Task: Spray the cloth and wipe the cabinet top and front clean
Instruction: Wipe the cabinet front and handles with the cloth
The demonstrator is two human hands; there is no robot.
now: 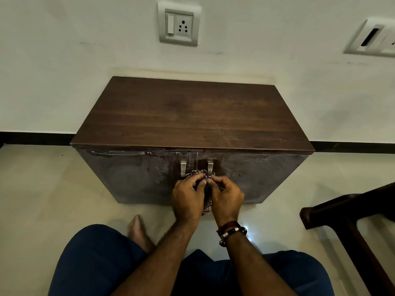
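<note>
A low dark wooden cabinet stands against the wall, its two doors shut, with two metal handles near the middle. Pale smears streak the cabinet front. A checked cloth is bunched in front of the doors, just below the handles. My left hand and my right hand both pinch the cloth with curled fingers, close together. Part of the cloth hangs down between my palms. No spray bottle is in view.
Pale tiled floor surrounds the cabinet. A dark wooden chair frame stands at the right. My bare foot and my knees in blue trousers are in the foreground. A wall socket sits above the cabinet.
</note>
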